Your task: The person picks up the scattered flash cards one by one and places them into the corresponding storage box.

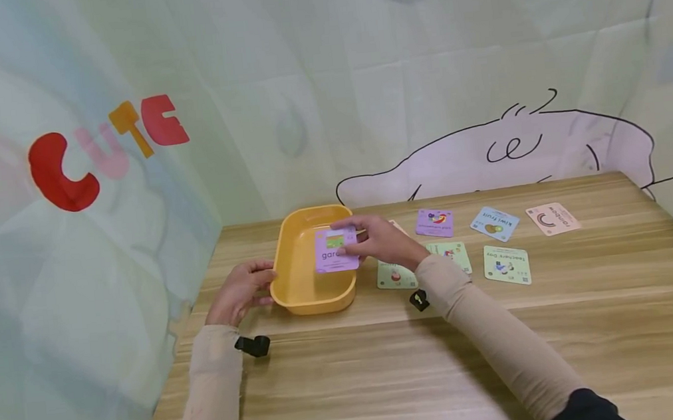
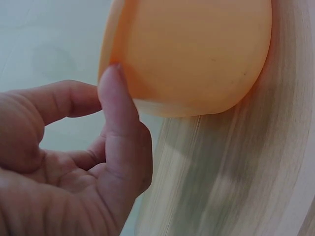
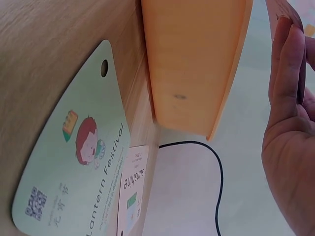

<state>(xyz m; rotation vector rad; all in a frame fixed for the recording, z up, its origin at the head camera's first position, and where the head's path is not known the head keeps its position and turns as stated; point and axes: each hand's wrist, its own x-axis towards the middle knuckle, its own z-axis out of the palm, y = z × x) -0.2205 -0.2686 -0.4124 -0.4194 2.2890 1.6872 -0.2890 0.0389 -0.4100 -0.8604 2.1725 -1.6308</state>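
Note:
A purple flash card [image 1: 328, 265] with a garden picture is pinched in my right hand [image 1: 390, 240], above the right side of a yellow plastic tray [image 1: 295, 273]. My left hand [image 1: 238, 293] grips the tray's left wall, its thumb [image 2: 118, 101] against the wall in the left wrist view. No other card shows inside the tray. In the right wrist view the fingers [image 3: 286, 69] hold the card from below, seen nearly edge-on beyond the tray's side. A green Lantern Festival card [image 3: 83, 147] lies on the table beneath this hand.
Right of the tray, several cards lie on the wooden table [image 1: 351, 375]: a purple card [image 1: 434, 223], kiwi fruit [image 1: 495, 223], rainbow [image 1: 553, 218], Teachers' Day [image 1: 506, 264] and a green card [image 1: 457, 253] partly behind my wrist. A sunshine card [image 3: 132, 189] lies near the tray. Printed curtains border the table.

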